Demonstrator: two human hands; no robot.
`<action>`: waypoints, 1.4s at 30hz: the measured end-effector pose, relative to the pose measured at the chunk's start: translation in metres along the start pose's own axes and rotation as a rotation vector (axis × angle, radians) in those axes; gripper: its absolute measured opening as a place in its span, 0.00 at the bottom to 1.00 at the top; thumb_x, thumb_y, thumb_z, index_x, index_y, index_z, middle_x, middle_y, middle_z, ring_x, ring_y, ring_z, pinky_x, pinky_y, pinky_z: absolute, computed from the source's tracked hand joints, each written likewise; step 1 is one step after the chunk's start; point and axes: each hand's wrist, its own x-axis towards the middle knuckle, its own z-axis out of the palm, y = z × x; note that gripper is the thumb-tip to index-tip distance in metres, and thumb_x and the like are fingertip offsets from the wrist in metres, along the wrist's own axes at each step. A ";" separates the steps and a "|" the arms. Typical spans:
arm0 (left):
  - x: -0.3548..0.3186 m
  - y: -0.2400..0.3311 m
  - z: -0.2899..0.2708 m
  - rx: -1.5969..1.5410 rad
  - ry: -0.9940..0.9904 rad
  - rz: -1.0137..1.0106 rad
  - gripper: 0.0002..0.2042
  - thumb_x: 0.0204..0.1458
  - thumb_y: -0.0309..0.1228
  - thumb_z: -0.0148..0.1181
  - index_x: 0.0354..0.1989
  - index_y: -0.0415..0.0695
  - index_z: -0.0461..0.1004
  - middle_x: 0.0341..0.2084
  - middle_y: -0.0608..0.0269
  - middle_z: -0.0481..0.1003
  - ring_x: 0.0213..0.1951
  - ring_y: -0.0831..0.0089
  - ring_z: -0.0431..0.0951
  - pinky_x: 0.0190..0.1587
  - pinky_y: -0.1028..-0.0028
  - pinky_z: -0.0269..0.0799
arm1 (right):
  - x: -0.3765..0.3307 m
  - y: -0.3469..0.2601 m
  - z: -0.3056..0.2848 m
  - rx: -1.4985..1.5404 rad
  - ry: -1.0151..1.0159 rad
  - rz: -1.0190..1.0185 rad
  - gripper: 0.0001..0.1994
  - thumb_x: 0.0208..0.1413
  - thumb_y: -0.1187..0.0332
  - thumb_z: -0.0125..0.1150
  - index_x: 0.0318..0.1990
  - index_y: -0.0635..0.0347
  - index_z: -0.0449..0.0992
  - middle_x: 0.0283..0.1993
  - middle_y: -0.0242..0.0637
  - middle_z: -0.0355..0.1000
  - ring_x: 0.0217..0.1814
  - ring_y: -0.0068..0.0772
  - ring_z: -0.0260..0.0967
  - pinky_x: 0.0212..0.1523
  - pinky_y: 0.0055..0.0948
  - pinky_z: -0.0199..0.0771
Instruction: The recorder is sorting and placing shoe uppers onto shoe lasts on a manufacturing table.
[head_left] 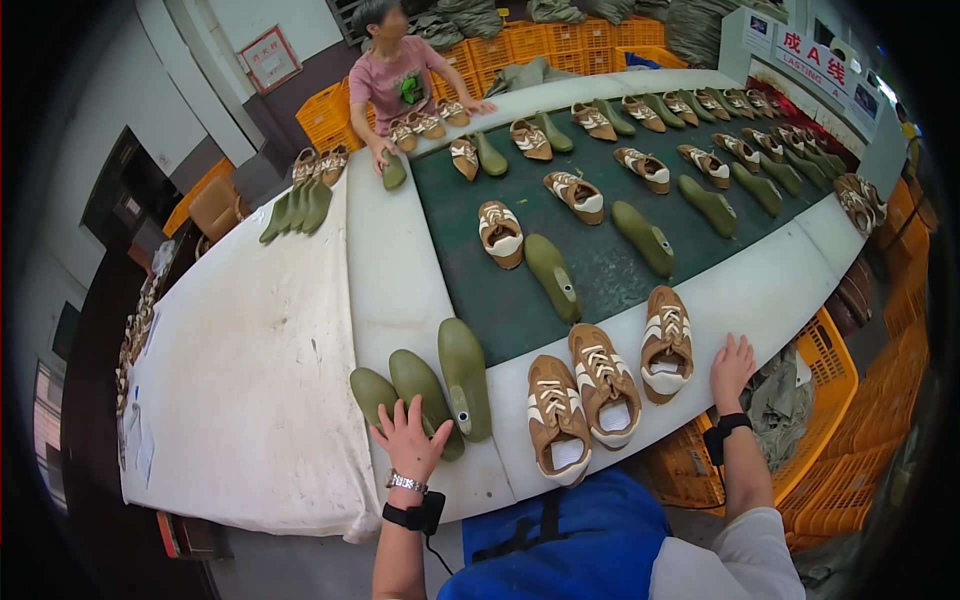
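My left hand (412, 440) rests with fingers spread over the lower ends of the green shoe lasts, touching the middle last (418, 378). One green last (372, 393) lies to its left and another last (463, 375) to its right. My right hand (733, 370), fingers stretched out, lies on the white table rim (785, 265) and holds nothing. Between my hands stand brown sneakers with white stripes and laces: a left shoe (556, 415), a middle shoe (603, 375) and, slightly apart, a right shoe (666, 345) nearest my right hand.
Rows of sneakers (500, 232) and green lasts (552, 275) sit on the dark green belt (470, 300). Across the table a person (405, 75) in pink touches a last (394, 172). A white cloth (240, 350) covers the left side; an orange crate (825, 380) stands at right.
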 end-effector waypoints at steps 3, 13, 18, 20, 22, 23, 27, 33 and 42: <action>0.003 0.000 0.004 -0.016 0.026 -0.059 0.29 0.44 0.50 0.58 0.53 0.48 0.67 0.50 0.53 0.67 0.58 0.49 0.58 0.58 0.39 0.40 | 0.001 0.003 0.003 0.013 0.036 -0.004 0.18 0.56 0.65 0.47 0.55 0.50 0.66 0.62 0.43 0.57 0.64 0.50 0.50 0.61 0.52 0.48; 0.000 -0.001 0.017 -0.042 0.178 -0.050 0.21 0.47 0.42 0.55 0.48 0.46 0.70 0.46 0.57 0.72 0.47 0.62 0.72 0.60 0.41 0.38 | -0.002 0.001 0.002 0.034 0.089 -0.016 0.18 0.55 0.66 0.48 0.54 0.52 0.67 0.61 0.43 0.58 0.64 0.51 0.51 0.61 0.52 0.49; 0.004 -0.003 0.018 -0.052 0.196 -0.050 0.21 0.47 0.42 0.55 0.48 0.45 0.69 0.45 0.56 0.72 0.46 0.62 0.73 0.60 0.41 0.38 | 0.001 -0.006 0.000 0.059 0.042 0.005 0.18 0.55 0.66 0.47 0.54 0.52 0.68 0.61 0.43 0.57 0.64 0.49 0.50 0.62 0.51 0.47; 0.005 -0.003 0.017 -0.060 0.202 -0.059 0.21 0.47 0.42 0.55 0.48 0.45 0.69 0.45 0.56 0.72 0.46 0.62 0.73 0.60 0.41 0.38 | 0.003 -0.008 -0.001 0.070 0.045 0.004 0.18 0.55 0.66 0.47 0.54 0.52 0.68 0.61 0.43 0.57 0.64 0.49 0.50 0.62 0.51 0.46; 0.006 -0.003 0.020 -0.056 0.198 -0.050 0.21 0.46 0.41 0.55 0.48 0.45 0.69 0.45 0.56 0.72 0.45 0.62 0.73 0.60 0.41 0.38 | 0.003 -0.007 -0.001 0.069 0.039 0.011 0.18 0.55 0.66 0.47 0.54 0.52 0.68 0.61 0.43 0.57 0.65 0.49 0.50 0.63 0.51 0.46; 0.008 -0.002 0.020 -0.059 0.203 -0.050 0.21 0.46 0.41 0.55 0.48 0.45 0.69 0.45 0.56 0.72 0.45 0.62 0.73 0.60 0.41 0.38 | 0.004 -0.008 -0.002 0.067 0.035 0.012 0.18 0.55 0.66 0.47 0.54 0.52 0.68 0.62 0.43 0.57 0.65 0.49 0.50 0.63 0.51 0.46; 0.000 -0.001 0.016 -0.061 0.203 -0.053 0.21 0.46 0.41 0.55 0.48 0.45 0.70 0.45 0.56 0.72 0.45 0.61 0.73 0.60 0.41 0.38 | 0.000 -0.002 0.002 0.064 0.043 0.017 0.18 0.56 0.66 0.46 0.54 0.52 0.68 0.62 0.43 0.57 0.65 0.49 0.49 0.63 0.51 0.46; -0.011 -0.004 0.017 -0.050 0.174 -0.059 0.21 0.47 0.42 0.55 0.49 0.45 0.69 0.46 0.55 0.72 0.46 0.61 0.73 0.60 0.41 0.38 | -0.015 0.009 -0.001 0.039 0.016 0.016 0.18 0.54 0.65 0.48 0.54 0.52 0.68 0.62 0.43 0.57 0.64 0.49 0.50 0.62 0.50 0.48; 0.010 -0.003 0.021 0.014 0.113 -0.067 0.20 0.51 0.42 0.51 0.52 0.49 0.67 0.51 0.62 0.69 0.50 0.64 0.71 0.59 0.41 0.40 | 0.008 0.000 0.001 0.017 0.092 -0.063 0.19 0.54 0.62 0.47 0.54 0.48 0.69 0.60 0.42 0.60 0.61 0.48 0.56 0.59 0.50 0.53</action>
